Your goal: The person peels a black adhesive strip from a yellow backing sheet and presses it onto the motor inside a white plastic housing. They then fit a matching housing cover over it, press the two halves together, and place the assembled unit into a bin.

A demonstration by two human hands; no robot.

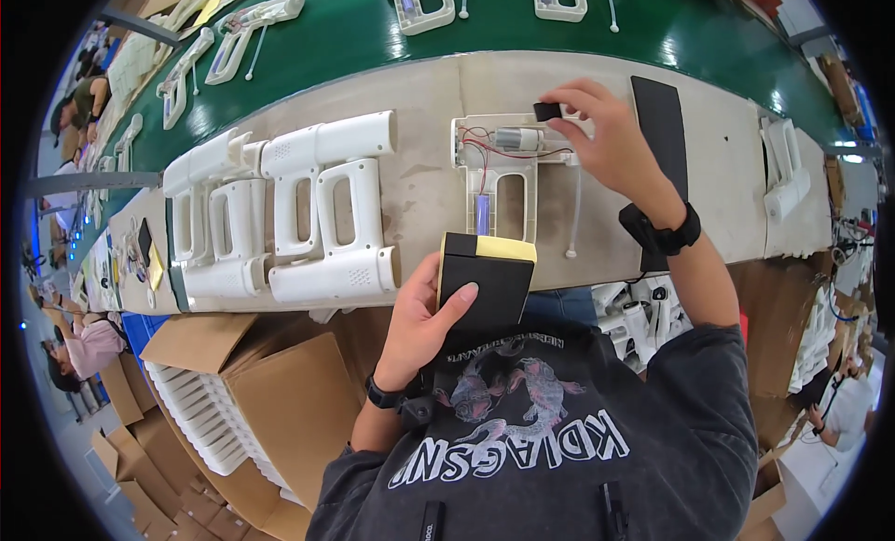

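Observation:
My left hand (421,325) grips a black foam block (492,284) with a yellow layer along its far end, the thumb lying across its top. Between the fingertips of my right hand (606,135) is a small black foam piece (546,112), pinched just above an open white gun-shaped housing (530,198). Inside that housing lie a silver motor (516,140), red wires (482,151) and a purple cylindrical battery (483,213). A thin white rod (573,216) hangs down at its right. Part of the housing's handle is hidden behind the foam block.
White shell halves (331,205) rest in rows on the table at left. A long black foam sheet (660,121) lies at right, near another white shell (785,168). Beyond runs a green conveyor (345,47) carrying partly assembled units. An open cardboard box (298,401) stands below left.

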